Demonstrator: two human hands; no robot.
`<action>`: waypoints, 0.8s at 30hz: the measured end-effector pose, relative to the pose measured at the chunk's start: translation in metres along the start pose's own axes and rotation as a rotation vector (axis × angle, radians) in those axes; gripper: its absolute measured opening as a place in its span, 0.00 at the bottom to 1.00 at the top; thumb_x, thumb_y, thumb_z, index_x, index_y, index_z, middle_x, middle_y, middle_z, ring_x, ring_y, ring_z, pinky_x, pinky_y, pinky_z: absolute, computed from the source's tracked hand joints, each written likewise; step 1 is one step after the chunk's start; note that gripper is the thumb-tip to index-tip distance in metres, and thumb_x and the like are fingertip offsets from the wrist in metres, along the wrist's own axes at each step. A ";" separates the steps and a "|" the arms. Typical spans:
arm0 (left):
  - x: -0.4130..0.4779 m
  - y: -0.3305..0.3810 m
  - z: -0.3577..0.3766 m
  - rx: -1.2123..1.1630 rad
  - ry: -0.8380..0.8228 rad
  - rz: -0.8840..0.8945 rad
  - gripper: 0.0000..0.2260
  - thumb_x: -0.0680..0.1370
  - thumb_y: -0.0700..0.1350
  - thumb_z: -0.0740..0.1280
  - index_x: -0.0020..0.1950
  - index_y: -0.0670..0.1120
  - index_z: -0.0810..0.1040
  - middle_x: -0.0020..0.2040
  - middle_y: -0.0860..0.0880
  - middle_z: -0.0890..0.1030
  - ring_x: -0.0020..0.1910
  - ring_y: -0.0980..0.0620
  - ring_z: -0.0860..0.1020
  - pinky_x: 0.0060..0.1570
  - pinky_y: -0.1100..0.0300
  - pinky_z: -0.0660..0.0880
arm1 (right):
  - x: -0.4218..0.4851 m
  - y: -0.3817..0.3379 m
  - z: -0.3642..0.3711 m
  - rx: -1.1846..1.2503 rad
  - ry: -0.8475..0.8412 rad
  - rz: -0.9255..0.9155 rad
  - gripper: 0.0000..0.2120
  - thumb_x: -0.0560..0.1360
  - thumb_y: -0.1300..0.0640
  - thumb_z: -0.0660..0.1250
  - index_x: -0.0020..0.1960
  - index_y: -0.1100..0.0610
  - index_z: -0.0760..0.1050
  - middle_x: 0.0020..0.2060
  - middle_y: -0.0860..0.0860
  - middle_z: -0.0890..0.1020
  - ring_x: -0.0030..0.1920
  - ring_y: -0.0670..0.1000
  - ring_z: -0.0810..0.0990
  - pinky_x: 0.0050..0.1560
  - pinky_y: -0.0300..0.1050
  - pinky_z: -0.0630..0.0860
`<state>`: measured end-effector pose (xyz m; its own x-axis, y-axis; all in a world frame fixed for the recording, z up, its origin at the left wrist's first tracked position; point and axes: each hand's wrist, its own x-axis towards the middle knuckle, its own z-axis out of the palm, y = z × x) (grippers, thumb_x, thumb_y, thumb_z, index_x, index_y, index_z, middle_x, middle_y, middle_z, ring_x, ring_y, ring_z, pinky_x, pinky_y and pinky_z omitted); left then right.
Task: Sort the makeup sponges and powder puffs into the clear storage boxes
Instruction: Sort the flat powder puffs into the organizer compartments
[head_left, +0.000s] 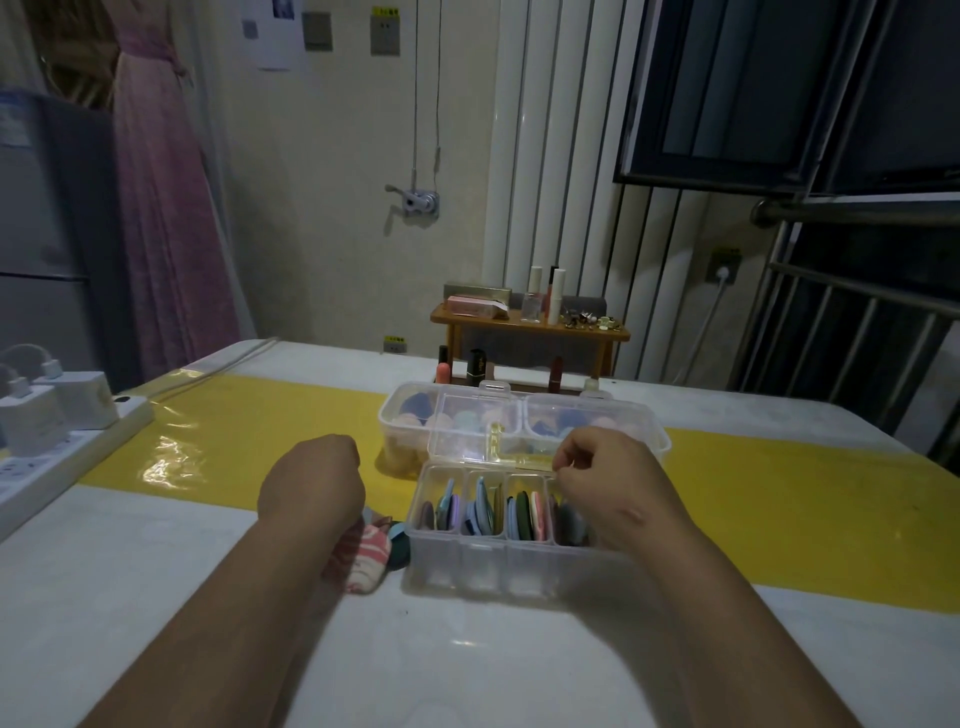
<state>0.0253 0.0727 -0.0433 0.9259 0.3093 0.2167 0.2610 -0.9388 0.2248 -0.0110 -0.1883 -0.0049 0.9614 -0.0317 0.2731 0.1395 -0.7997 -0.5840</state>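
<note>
White surface (156, 571), yellow-banded. Clear sponge box (400, 415), 12 o'clock, filled. Divided box (483, 566), centre: powder puffs (524, 512) stood on edge, likely to save room. Left hand (311, 488), 9 o'clock, curled over loose puffs (374, 551); grip hidden. Right hand (608, 478), 3 o'clock, curled at the end compartment; hold cannot be told.

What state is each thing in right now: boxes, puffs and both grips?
divided box: lid raised, four compartments showing.
powder puffs: standing on edge in the compartments.
rear box: holds sponges; lid state unclear.
loose puffs: lying on the table beside the divided box.
left grip: curled, contents hidden.
right grip: curled over the right end compartment, hold unclear.
power strip: chargers plugged in.
</note>
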 end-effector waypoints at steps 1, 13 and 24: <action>0.000 -0.001 -0.001 0.007 0.006 -0.005 0.12 0.77 0.41 0.66 0.59 0.49 0.78 0.54 0.47 0.80 0.52 0.46 0.78 0.44 0.57 0.73 | 0.000 0.000 0.000 -0.005 -0.008 0.005 0.08 0.73 0.61 0.64 0.40 0.48 0.77 0.39 0.47 0.80 0.41 0.48 0.78 0.42 0.47 0.80; 0.001 -0.008 -0.005 0.042 -0.018 -0.021 0.11 0.76 0.39 0.65 0.57 0.47 0.79 0.51 0.47 0.79 0.43 0.47 0.73 0.41 0.57 0.71 | 0.000 0.000 -0.004 0.057 0.042 0.023 0.10 0.72 0.64 0.63 0.40 0.51 0.78 0.38 0.48 0.80 0.41 0.49 0.77 0.45 0.51 0.80; -0.008 0.010 -0.012 -0.002 0.347 0.056 0.14 0.78 0.42 0.64 0.60 0.55 0.79 0.46 0.48 0.83 0.50 0.44 0.76 0.47 0.54 0.68 | 0.001 0.002 -0.002 0.126 0.093 -0.025 0.11 0.74 0.64 0.63 0.39 0.51 0.77 0.38 0.48 0.79 0.41 0.48 0.77 0.42 0.47 0.77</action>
<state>0.0173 0.0632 -0.0312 0.7909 0.2910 0.5383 0.2115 -0.9555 0.2057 -0.0105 -0.1909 -0.0040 0.9319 -0.0727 0.3555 0.1977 -0.7197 -0.6655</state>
